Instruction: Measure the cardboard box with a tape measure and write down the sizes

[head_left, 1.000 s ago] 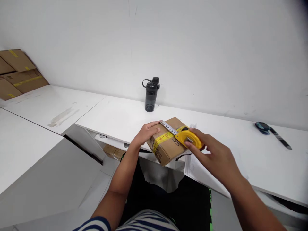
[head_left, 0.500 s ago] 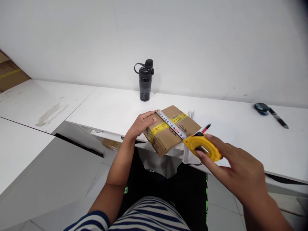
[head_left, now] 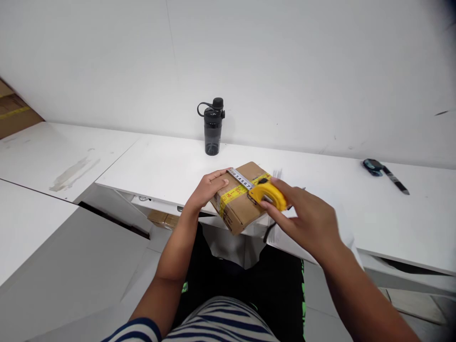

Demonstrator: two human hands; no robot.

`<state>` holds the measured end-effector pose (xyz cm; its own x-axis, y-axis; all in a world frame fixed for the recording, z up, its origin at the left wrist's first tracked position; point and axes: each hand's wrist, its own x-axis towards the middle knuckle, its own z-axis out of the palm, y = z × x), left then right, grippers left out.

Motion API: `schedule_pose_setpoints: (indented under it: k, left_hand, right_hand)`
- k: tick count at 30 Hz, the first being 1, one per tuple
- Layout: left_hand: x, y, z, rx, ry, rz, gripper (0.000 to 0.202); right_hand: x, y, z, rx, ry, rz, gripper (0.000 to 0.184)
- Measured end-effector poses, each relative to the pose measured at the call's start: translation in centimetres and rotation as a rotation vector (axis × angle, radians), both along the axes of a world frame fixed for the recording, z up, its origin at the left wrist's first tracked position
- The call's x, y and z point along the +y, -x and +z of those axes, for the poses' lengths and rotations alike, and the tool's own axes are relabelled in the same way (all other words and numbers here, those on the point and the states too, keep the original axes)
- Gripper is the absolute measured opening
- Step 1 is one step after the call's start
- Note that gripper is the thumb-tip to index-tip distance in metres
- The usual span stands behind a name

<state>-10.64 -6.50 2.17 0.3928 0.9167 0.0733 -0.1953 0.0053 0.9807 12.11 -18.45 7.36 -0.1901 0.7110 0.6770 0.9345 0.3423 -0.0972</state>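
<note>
A small brown cardboard box [head_left: 245, 214] with yellow printed tape is tilted at the desk's front edge. My left hand [head_left: 210, 189] grips its left side, thumb on top, fingers at the far edge by the end of the metal blade. In my right hand [head_left: 302, 211] is a yellow tape measure [head_left: 268, 194], held over the box's top. Its short length of numbered blade lies across the box from the far left edge to the case. The case hides part of the box's top and its handwriting.
A dark shaker bottle [head_left: 213, 128] stands on the white desk [head_left: 167, 154] near the wall. White papers [head_left: 320, 204] lie right of the box. Farther right are a dark blue object [head_left: 372, 166] and a black marker-like item [head_left: 396, 180]. A larger carton [head_left: 17, 111] sits far left.
My right hand has moved left with the tape measure, from beyond the box's right edge to over its top. Less blade shows now. My left hand keeps its hold on the box.
</note>
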Motion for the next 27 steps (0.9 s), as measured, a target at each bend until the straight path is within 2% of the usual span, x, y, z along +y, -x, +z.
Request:
schedule_pose_setpoints:
  k: [5, 7, 11, 13, 15, 19, 22, 24, 27]
  left_hand:
    - [-0.1, 0.1, 0.2, 0.002, 0.002, 0.017, 0.050]
    - [0.0, 0.1, 0.2, -0.011, -0.004, 0.026, 0.046]
    - [0.0, 0.2, 0.0, -0.064, 0.020, 0.051, 0.044]
    - [-0.2, 0.3, -0.1, -0.081, 0.043, 0.035, 0.052]
    - [-0.7, 0.5, -0.1, -0.094, 0.054, 0.047, 0.060]
    - [-2.4, 1.7, -0.5, -0.117, 0.010, 0.133, 0.060]
    - [-4.0, 3.0, -1.8, -0.149, -0.037, 0.160, 0.060]
    - [-4.8, 4.0, -3.1, -0.162, -0.041, 0.192, 0.063]
    - [-5.3, 5.2, -5.2, -0.078, -0.041, 0.273, 0.067]
  right_hand:
    - [4.9, 3.5, 2.2, 0.006, 0.403, 0.036, 0.056]
    - [6.6, 4.5, 2.7, 0.001, 0.499, 0.048, 0.063]
    - [8.3, 5.0, 3.1, -0.018, 0.506, 0.122, 0.065]
    - [8.2, 4.2, 3.2, 0.008, 0.470, 0.184, 0.063]
    - [7.8, 2.6, 3.1, 0.101, 0.437, 0.175, 0.063]
    - [7.6, -1.2, 1.5, 0.502, 0.330, 0.119, 0.070]
    - [8.2, -2.8, -0.9, 0.897, 0.309, 0.235, 0.079]
    - [8.4, -2.7, -2.3, 1.060, 0.389, 0.321, 0.082]
    - [7.9, -1.2, -3.3, 1.157, 0.505, 0.390, 0.077]
